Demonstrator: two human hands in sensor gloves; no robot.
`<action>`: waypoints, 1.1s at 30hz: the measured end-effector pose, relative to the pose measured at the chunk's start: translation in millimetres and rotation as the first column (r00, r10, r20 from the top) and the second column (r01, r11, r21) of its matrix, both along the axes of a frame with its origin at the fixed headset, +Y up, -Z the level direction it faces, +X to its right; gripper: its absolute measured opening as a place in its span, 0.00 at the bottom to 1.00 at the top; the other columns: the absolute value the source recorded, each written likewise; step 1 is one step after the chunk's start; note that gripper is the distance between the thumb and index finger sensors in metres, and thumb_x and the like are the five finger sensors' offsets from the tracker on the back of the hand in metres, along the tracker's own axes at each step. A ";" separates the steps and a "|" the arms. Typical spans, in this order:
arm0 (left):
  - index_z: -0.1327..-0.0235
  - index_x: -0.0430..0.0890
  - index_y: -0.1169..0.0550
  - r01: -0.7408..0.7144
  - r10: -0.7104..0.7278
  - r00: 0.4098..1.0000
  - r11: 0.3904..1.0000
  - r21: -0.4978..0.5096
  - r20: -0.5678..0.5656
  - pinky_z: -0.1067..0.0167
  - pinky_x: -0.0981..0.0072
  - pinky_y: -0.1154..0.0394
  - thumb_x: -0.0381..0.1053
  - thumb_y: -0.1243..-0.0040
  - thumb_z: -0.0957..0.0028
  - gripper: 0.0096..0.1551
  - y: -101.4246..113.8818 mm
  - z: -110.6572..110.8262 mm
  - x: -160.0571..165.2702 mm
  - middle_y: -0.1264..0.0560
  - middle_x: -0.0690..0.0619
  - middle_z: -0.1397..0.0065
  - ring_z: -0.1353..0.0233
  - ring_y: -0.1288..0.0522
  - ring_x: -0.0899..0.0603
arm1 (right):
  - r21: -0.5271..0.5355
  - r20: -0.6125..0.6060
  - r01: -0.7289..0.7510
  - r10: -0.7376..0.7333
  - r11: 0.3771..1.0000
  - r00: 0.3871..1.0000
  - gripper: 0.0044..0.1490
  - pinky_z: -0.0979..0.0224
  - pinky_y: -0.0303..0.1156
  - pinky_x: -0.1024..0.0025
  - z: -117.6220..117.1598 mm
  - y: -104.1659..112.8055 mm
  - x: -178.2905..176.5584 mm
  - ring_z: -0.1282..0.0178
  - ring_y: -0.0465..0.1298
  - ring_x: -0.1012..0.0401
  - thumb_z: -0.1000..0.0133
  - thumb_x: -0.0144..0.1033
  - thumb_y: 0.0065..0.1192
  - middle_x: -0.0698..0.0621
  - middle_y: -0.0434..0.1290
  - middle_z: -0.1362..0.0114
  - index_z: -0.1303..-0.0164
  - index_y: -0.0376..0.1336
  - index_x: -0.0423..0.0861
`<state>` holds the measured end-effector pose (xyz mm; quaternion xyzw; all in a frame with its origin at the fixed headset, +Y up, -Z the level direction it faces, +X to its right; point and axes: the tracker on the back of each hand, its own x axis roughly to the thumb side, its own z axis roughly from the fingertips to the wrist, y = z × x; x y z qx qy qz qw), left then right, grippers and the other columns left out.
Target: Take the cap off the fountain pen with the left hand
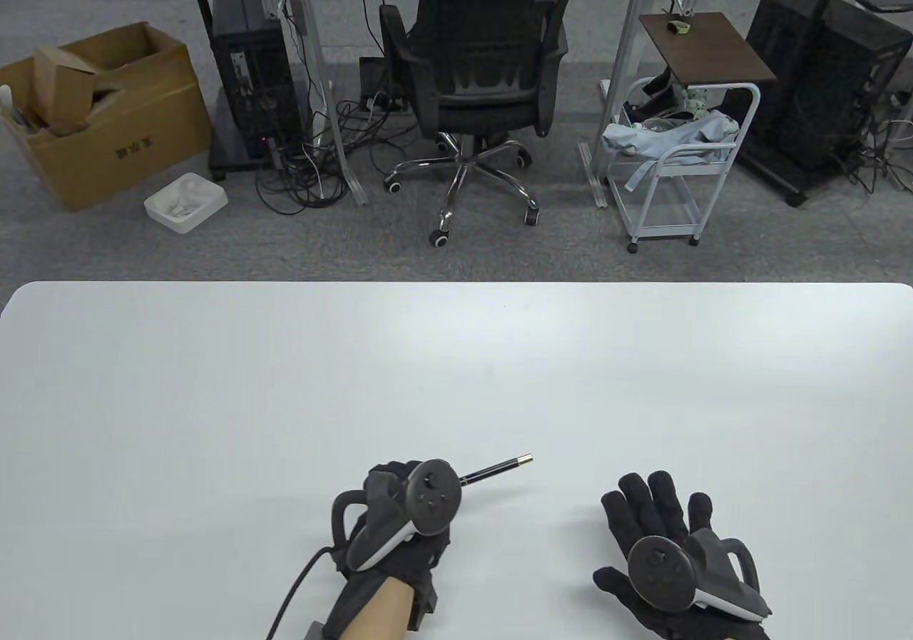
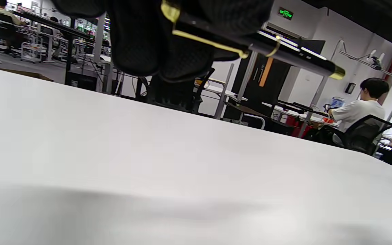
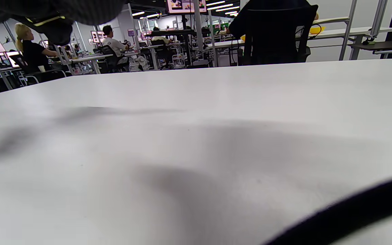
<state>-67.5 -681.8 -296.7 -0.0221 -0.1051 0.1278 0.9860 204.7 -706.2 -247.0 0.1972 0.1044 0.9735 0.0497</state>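
My left hand (image 1: 396, 489) holds a black fountain pen (image 1: 493, 469) with gold trim a little above the white table (image 1: 456, 369). The pen's barrel sticks out to the right of the hand, gold tip up and to the right. In the left wrist view the gloved fingers (image 2: 141, 41) wrap the cap end (image 2: 216, 36), where the gold clip and ring show, and the barrel (image 2: 301, 56) runs on to the right. The cap sits on the pen. My right hand (image 1: 660, 508) lies flat on the table with fingers spread, apart from the pen and empty.
Beyond the table's far edge stand an office chair (image 1: 481, 83), a cardboard box (image 1: 107, 112) and a white cart (image 1: 677, 162) on the carpet. Nothing else lies on the table.
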 end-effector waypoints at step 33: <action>0.40 0.43 0.24 -0.003 0.032 0.980 0.989 -0.149 0.195 0.33 0.29 0.36 0.42 0.47 0.51 0.24 -33.8 13.2 19.9 0.21 0.44 0.38 0.35 0.22 0.31 | 0.031 0.050 0.090 -0.092 0.995 0.995 0.40 0.27 0.35 0.27 0.4 41.8 -63.9 0.17 0.36 0.40 0.40 0.41 0.49 0.45 0.36 0.14 0.21 0.39 0.50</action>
